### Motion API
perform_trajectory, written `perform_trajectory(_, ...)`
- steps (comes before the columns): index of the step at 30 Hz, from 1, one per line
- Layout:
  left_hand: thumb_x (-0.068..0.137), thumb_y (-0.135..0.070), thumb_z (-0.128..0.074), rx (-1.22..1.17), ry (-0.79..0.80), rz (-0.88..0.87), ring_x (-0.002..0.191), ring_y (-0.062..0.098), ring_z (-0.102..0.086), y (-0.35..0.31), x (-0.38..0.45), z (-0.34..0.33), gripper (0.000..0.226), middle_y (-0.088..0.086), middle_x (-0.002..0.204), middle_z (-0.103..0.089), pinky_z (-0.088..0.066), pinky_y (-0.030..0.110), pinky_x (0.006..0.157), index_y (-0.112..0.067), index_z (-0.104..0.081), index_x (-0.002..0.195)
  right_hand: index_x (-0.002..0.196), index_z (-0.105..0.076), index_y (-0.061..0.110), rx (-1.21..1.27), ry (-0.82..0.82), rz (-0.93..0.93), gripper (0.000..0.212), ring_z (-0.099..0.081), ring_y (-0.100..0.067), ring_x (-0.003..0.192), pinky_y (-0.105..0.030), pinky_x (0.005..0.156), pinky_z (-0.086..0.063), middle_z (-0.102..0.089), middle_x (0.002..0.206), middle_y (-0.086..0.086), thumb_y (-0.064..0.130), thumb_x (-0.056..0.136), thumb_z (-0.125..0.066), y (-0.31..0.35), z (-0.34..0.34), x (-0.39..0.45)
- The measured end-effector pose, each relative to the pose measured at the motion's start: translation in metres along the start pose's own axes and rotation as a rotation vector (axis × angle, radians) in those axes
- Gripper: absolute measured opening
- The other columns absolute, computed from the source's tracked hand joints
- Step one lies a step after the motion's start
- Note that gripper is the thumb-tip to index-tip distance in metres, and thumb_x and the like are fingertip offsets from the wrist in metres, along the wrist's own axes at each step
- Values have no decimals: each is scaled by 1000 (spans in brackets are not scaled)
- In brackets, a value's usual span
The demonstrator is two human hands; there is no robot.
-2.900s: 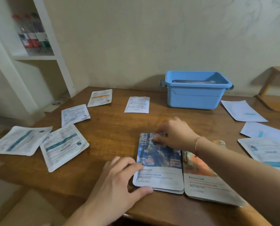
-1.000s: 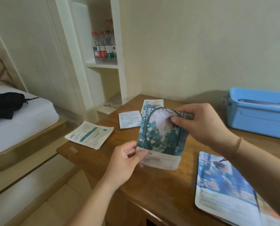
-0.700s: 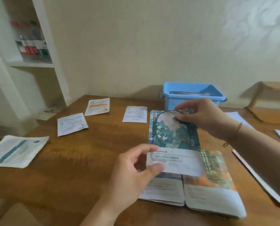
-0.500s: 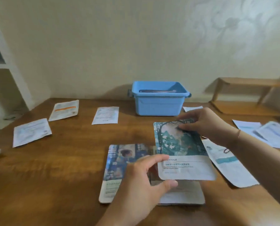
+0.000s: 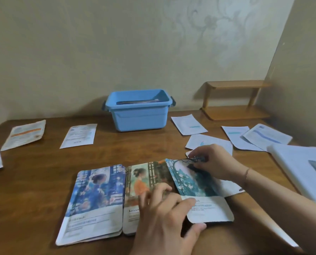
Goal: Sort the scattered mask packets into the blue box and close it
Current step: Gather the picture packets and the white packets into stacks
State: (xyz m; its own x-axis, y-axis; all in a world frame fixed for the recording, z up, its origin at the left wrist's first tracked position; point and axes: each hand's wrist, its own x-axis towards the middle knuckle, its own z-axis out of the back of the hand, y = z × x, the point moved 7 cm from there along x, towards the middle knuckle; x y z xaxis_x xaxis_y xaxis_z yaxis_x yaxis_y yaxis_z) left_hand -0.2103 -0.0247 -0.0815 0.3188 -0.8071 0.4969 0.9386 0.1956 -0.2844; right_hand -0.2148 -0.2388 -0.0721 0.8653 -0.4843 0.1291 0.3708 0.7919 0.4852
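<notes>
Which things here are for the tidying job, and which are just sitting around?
For the job: blue box; teal packet held by left hand and right hand; blue packet; orange packet; white packets.
Just there: wooden shelf; white lid-like slab.

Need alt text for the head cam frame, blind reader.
Both hands, left hand and right hand, hold a teal illustrated mask packet over a wooden table, beside two similar packets. White packets lie scattered around an open blue box by the wall.
</notes>
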Motion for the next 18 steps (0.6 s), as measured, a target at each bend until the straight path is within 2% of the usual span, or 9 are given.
perform_trajectory(2,64,-69,-54,82,13,0,93,16,-54,-6,3,-5,47,-17,78,-58,-27,39,83,-39,-73,95,106,-74,23,-33,-20,9,27,-51,6,71,1,60,-34,-70,102,7,18,80,-77,-4,5,2)
perform_trajectory(6,66,-67,-47,171,59,31,90,15,-47,-10,8,-19,41,-14,76,-49,-25,44,86,-37,-72,77,109,-73,25,-91,-34,-17,28,-53,-3,84,0,65,-32,-70,106,8,21,81,-76,-12,11,2)
perform_trajectory(10,67,-59,-45,222,91,44,94,18,-56,-11,7,-23,37,-12,83,-56,-27,45,86,-32,-70,70,108,-72,25,-77,-78,-15,26,-61,-10,97,-14,82,-44,-71,110,6,18,83,-73,-10,7,-2)
perform_trajectory(13,66,-59,-44,303,119,57,103,24,-61,-8,7,-25,40,-9,92,-64,-28,51,88,-29,-71,67,111,-72,23,-99,-90,20,27,-62,-14,103,-18,86,-45,-70,111,5,16,85,-70,-3,3,-5)
perform_trajectory(15,65,-62,-43,326,167,82,105,25,-62,-6,8,-27,43,-7,95,-67,-28,53,88,-28,-71,65,110,-72,23,-89,-90,28,25,-62,-12,100,-16,84,-44,-70,111,5,18,85,-71,-4,4,-5)
perform_trajectory(18,64,-63,-46,320,245,96,103,26,-64,-6,11,-31,44,-7,94,-69,-28,54,88,-27,-70,63,109,-72,24,-80,-70,14,25,-54,1,84,-6,74,-37,-70,107,9,25,84,-73,-10,5,-6)
